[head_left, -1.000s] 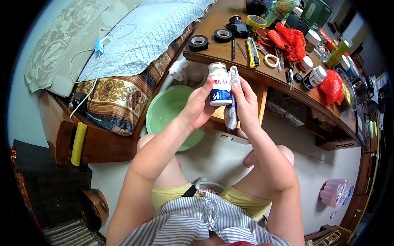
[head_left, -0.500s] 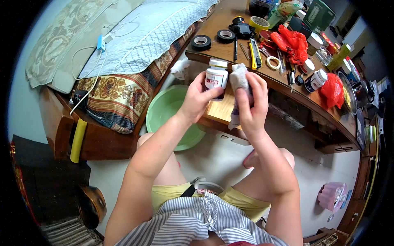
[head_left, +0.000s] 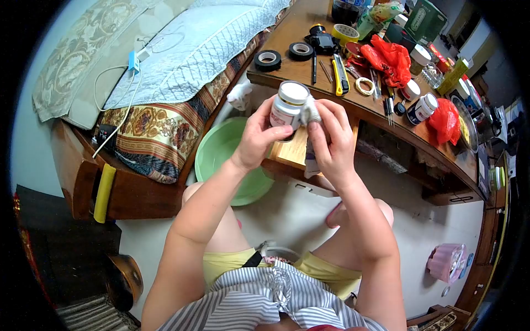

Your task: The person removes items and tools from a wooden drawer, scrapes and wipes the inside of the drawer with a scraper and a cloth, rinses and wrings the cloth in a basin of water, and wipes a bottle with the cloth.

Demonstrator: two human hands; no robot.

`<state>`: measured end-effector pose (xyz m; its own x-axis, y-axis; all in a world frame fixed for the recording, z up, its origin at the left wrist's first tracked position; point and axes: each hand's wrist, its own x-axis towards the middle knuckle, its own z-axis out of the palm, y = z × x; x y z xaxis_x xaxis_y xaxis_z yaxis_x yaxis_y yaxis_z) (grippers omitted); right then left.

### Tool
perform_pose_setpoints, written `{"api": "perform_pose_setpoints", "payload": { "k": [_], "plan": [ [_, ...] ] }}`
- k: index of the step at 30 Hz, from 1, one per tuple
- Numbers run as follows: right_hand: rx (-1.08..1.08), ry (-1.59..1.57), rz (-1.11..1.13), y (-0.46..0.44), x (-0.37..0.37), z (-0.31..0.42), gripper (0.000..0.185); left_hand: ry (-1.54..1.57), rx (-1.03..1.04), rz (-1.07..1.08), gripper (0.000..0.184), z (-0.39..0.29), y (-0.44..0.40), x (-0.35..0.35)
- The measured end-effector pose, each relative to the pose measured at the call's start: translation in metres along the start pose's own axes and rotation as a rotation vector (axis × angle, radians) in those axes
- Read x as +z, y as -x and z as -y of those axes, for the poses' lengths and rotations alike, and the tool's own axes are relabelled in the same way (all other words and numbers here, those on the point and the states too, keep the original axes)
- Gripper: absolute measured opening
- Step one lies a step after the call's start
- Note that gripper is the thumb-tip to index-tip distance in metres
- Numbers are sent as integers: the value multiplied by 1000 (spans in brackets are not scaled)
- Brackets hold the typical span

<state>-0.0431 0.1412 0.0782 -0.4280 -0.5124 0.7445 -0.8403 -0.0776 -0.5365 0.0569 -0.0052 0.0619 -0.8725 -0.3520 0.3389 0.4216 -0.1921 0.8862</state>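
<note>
My left hand (head_left: 258, 135) is wrapped round a white pill bottle (head_left: 288, 106) with a white lid, a gold band and a label with red lettering. The bottle is tilted, its lid facing up toward me. My right hand (head_left: 332, 135) grips a greyish-white cloth (head_left: 310, 111) and presses it against the bottle's right side. Part of the cloth hangs below my right fingers. Both hands are above an open wooden drawer (head_left: 291, 150) at the desk's front edge.
On the desk (head_left: 298, 74) lie black tape rolls (head_left: 268, 60), a yellow cutter (head_left: 340, 74), red plastic bags (head_left: 393, 59) and another pill bottle (head_left: 422, 108). A green basin (head_left: 221, 160) stands on the floor, a white cat (head_left: 239, 96) behind it. A pink bin (head_left: 446, 261) stands at right.
The bottle has tipped so its lid faces me more. My right hand has brought the cloth left against the bottle, after the two were apart.
</note>
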Motion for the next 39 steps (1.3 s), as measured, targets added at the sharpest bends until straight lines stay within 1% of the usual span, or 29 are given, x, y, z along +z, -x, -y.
{"api": "perform_pose_setpoints", "payload": {
  "k": [1,2,5,6,9,10,13,14,17,18,21,22,23,25,28,29,31,34,35,37,38,39],
  "plan": [
    [-15,46,32,-2,-3,4,30,104,-41,23,65,-2,-2,-2],
    [-26,84,16,-3,-4,7,34,170,-77,-4,61,-4,1,-2],
    [-113,150,-27,-4,-9,10,35,353,-179,24,61,-11,3,-8],
    [-133,176,-41,-5,-10,10,34,314,-191,22,64,-9,3,-8],
    [-125,160,52,-8,-17,23,31,104,-71,24,68,3,4,-7],
    [-103,174,54,-8,-17,28,29,155,-59,35,69,5,4,-9],
    [-93,171,73,-8,-22,26,29,230,-146,7,69,2,4,-13],
    [-90,151,60,-9,-26,27,26,221,-156,43,64,3,4,-15],
    [-25,87,54,-13,-32,22,23,209,-61,51,58,1,4,-6],
    [42,55,86,-15,-37,24,21,215,-59,53,55,-2,4,-3],
    [100,-6,126,-14,-42,16,22,299,-163,43,54,3,2,-9],
    [150,-61,129,-14,-42,15,23,317,-187,71,50,2,3,-8],
    [171,-67,139,-14,-43,14,23,329,-221,94,49,0,3,-7],
    [210,-78,156,-13,-45,11,22,353,-288,141,51,-3,2,-6],
    [240,19,176,-13,-44,4,23,448,-408,278,58,-2,3,-10],
    [287,-46,184,-12,-44,3,23,397,-452,281,61,-2,8,-6],
    [377,-177,199,-12,-42,1,24,454,-561,141,61,-8,15,13],
    [551,-256,263,-16,-45,9,25,727,-574,175,62,1,13,7],
    [470,-234,249,-15,-43,8,25,819,-552,172,61,1,11,6],
    [307,-187,216,-11,-37,4,24,902,-590,97,59,3,8,-1],
    [304,-192,205,-11,-35,5,23,880,-612,68,57,3,7,-4],
    [317,-168,192,-12,-33,5,23,903,-627,95,57,4,6,-7]
  ]
}}
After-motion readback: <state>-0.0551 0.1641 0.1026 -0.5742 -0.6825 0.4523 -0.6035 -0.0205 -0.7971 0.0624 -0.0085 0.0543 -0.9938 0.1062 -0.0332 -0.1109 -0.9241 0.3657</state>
